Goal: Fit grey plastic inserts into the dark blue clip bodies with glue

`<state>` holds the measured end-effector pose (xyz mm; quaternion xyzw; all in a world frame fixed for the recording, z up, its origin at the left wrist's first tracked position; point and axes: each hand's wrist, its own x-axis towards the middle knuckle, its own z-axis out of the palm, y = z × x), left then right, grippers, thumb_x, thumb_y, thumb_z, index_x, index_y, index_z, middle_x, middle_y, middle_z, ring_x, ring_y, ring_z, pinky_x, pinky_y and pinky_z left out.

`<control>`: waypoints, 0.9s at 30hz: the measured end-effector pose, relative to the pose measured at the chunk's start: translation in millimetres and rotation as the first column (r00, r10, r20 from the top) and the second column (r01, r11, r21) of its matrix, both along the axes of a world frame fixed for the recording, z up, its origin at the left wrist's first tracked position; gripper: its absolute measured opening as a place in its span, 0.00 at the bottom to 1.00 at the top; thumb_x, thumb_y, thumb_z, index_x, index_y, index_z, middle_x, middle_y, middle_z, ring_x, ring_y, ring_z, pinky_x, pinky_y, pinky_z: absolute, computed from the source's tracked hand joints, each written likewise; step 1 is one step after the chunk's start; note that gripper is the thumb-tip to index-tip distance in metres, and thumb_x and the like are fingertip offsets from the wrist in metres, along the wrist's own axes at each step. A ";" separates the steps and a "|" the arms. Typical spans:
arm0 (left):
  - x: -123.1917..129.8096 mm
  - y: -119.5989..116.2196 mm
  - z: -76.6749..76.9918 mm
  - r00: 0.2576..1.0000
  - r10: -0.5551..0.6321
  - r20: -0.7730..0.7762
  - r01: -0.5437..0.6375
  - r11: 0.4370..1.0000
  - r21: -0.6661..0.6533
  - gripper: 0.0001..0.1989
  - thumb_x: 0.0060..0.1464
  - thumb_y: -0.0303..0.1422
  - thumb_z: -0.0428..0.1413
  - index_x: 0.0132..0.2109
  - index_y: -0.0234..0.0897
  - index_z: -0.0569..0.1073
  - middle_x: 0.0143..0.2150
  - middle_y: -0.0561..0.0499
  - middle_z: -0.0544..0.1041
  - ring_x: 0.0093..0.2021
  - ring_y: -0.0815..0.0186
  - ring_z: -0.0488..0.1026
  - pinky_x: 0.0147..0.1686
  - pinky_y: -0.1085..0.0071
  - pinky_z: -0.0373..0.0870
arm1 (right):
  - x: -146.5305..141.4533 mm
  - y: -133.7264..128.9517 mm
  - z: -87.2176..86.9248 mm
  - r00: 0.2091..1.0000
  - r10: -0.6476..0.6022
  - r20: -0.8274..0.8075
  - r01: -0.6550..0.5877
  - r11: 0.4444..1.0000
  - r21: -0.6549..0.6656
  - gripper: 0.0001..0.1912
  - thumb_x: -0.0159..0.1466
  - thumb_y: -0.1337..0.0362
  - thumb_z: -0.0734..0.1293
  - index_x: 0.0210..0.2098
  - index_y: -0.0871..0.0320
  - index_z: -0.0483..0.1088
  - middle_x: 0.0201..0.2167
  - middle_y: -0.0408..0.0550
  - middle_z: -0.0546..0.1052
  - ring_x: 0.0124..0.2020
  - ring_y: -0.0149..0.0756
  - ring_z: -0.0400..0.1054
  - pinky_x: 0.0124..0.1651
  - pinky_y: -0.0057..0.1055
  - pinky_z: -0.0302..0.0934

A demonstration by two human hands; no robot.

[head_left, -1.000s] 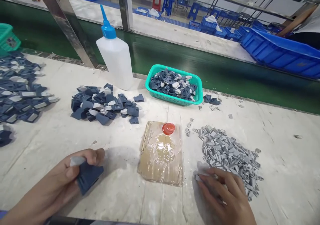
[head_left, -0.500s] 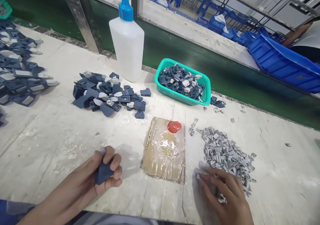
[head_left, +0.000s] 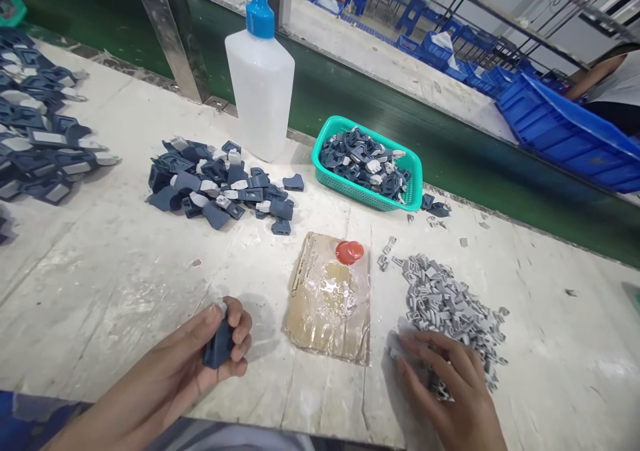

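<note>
Bright, even overhead light is washing the tabletop (head_left: 100,237); soft shadows are falling under hands, glare is glinting off plastic wrap (head_left: 333,297), edges are bending w/ wide-angle distortion.

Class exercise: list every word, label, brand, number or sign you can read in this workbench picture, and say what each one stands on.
There is no readable text in this picture.
White squeeze bottle: plain, no label visible.
Teal basket: no marking visible.
Blue crates: no print can be made out.
Cardboard pad: no print can be made out under its clear film.
Dark blue part in the left hand: no marking visible.
</note>
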<state>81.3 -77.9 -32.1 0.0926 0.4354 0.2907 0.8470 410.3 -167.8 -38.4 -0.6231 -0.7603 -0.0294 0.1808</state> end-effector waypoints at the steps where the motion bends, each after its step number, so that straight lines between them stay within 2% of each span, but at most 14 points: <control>1: 0.5 0.0 0.7 1.000 0.000 -0.010 0.000 1.000 -0.005 0.11 0.47 0.44 0.62 0.30 0.42 0.75 0.27 0.56 0.69 0.30 0.70 0.65 0.31 0.77 0.72 | 0.3 0.5 0.2 1.000 0.014 -0.002 -0.014 1.000 0.002 0.08 0.60 0.62 0.67 0.40 0.55 0.70 0.42 0.49 0.69 0.43 0.35 0.62 0.39 0.31 0.62; 5: 3.6 1.2 5.5 0.999 -0.005 -0.049 0.005 1.000 -0.010 0.13 0.45 0.45 0.63 0.29 0.42 0.75 0.27 0.55 0.70 0.29 0.70 0.64 0.31 0.77 0.72 | 1.0 0.6 0.9 0.999 0.045 -0.027 -0.044 0.999 0.027 0.04 0.59 0.64 0.67 0.35 0.54 0.71 0.40 0.48 0.70 0.40 0.34 0.63 0.35 0.30 0.62; 8: 5.2 1.9 7.8 0.999 -0.016 -0.037 0.015 1.000 -0.011 0.13 0.45 0.46 0.62 0.31 0.43 0.76 0.27 0.54 0.71 0.30 0.69 0.65 0.32 0.76 0.73 | -0.3 -0.1 1.8 0.999 0.038 -0.020 -0.038 0.999 0.023 0.06 0.61 0.65 0.66 0.38 0.54 0.71 0.40 0.48 0.71 0.41 0.34 0.63 0.37 0.31 0.62; 11: 5.9 1.5 8.6 0.999 -0.011 -0.047 0.010 1.000 -0.025 0.10 0.50 0.44 0.60 0.32 0.43 0.76 0.29 0.54 0.72 0.32 0.68 0.66 0.34 0.75 0.73 | -2.1 0.7 2.8 0.999 0.051 -0.009 -0.051 0.998 0.021 0.07 0.62 0.65 0.65 0.41 0.56 0.70 0.41 0.49 0.69 0.43 0.34 0.62 0.38 0.30 0.62; 15: 7.3 1.5 9.5 0.999 -0.003 -0.050 0.001 0.999 -0.035 0.10 0.56 0.41 0.55 0.33 0.41 0.76 0.29 0.53 0.71 0.32 0.68 0.66 0.34 0.74 0.73 | -2.4 2.9 1.3 0.997 0.080 -0.007 -0.080 0.997 0.021 0.06 0.61 0.65 0.66 0.39 0.58 0.69 0.41 0.50 0.68 0.43 0.34 0.61 0.40 0.31 0.60; 18: 8.3 2.5 10.1 0.999 0.050 -0.015 -0.051 0.995 -0.086 0.09 0.57 0.36 0.55 0.34 0.39 0.77 0.30 0.51 0.73 0.33 0.67 0.68 0.35 0.72 0.74 | -1.6 3.0 -0.8 0.994 0.105 -0.010 -0.104 0.994 0.038 0.06 0.61 0.66 0.67 0.38 0.58 0.69 0.41 0.50 0.68 0.42 0.34 0.61 0.39 0.31 0.59; 22: 7.9 0.6 10.5 0.983 0.162 0.083 -0.151 0.981 -0.124 0.09 0.51 0.29 0.57 0.39 0.33 0.80 0.36 0.45 0.77 0.39 0.61 0.71 0.39 0.67 0.74 | -9.4 8.1 3.9 0.998 0.064 -0.018 -0.063 0.996 0.058 0.07 0.60 0.66 0.68 0.38 0.58 0.70 0.41 0.50 0.67 0.41 0.34 0.60 0.38 0.32 0.57; 24: 7.8 -1.9 10.6 0.980 0.162 0.114 -0.148 0.982 -0.118 0.15 0.47 0.28 0.59 0.44 0.30 0.79 0.37 0.44 0.78 0.41 0.60 0.72 0.42 0.67 0.74 | -20.8 17.7 10.0 0.999 0.027 -0.037 -0.023 0.995 0.097 0.07 0.59 0.66 0.68 0.38 0.58 0.70 0.40 0.50 0.67 0.40 0.35 0.60 0.39 0.33 0.56; 27: 8.3 -6.3 11.0 0.987 0.111 0.117 -0.102 0.992 -0.079 0.19 0.43 0.26 0.62 0.46 0.34 0.78 0.35 0.48 0.79 0.44 0.61 0.73 0.50 0.66 0.70 | -43.7 40.4 18.3 0.999 0.007 -0.041 0.000 0.985 0.170 0.05 0.59 0.66 0.68 0.37 0.57 0.71 0.39 0.49 0.67 0.39 0.35 0.60 0.40 0.34 0.53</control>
